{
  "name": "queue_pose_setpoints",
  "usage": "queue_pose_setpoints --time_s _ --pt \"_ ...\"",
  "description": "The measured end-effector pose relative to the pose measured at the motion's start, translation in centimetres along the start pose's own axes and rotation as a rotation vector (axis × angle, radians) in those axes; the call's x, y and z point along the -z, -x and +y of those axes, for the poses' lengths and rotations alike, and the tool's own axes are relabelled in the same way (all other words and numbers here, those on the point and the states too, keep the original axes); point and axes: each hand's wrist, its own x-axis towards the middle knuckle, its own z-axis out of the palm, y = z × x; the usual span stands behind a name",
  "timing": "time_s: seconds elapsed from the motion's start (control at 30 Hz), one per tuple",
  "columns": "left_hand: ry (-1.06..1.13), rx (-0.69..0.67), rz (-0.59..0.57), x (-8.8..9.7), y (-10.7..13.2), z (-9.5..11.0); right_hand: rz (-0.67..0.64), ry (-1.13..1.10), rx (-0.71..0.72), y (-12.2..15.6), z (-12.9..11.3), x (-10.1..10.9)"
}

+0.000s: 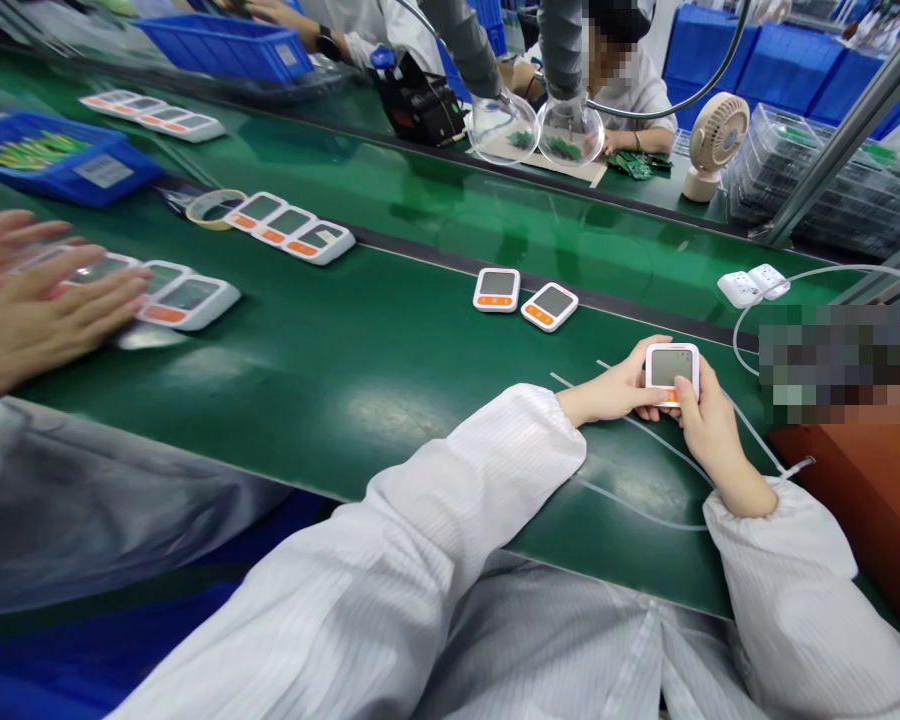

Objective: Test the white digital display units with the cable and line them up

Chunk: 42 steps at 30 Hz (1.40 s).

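Between my two hands is a small white digital meter [673,366] with a grey screen and an orange button strip, held up above the green table. My left hand [622,388] grips its left side, thumb along the lower edge. On the other side my right hand [709,415] holds it, the thumb over the lower part of the screen near the orange strip. Two similar meters, one upright to my view [496,290] and one turned askew [550,306], lie on the table to the left of my hands.
At left, a co-worker's hands [52,300] are over a row of meters [187,300]. Another row [291,228] lies beside a tape roll [216,208] and a blue bin [105,165]. White cable [645,430] runs under my hands. A brown box [862,490] stands at right.
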Motion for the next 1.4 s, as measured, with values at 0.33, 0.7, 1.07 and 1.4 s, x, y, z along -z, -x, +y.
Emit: queue_pose_setpoints --time_s 0.33,0.7,1.07,1.4 --pt "0.011 0.002 -0.002 0.03 0.07 0.03 -0.004 0.002 0.003 0.01 0.02 0.08" --pt "0.006 0.003 -0.001 -0.02 0.12 0.21 0.011 -0.002 0.023 0.0 -0.04 0.04" --pt "0.02 0.008 0.003 -0.1 0.21 0.3 -0.004 0.007 0.006 0.16 -0.52 0.24" --pt "0.033 -0.002 0.023 -0.12 0.2 0.29 0.015 0.004 0.0 0.24 -0.79 0.38"
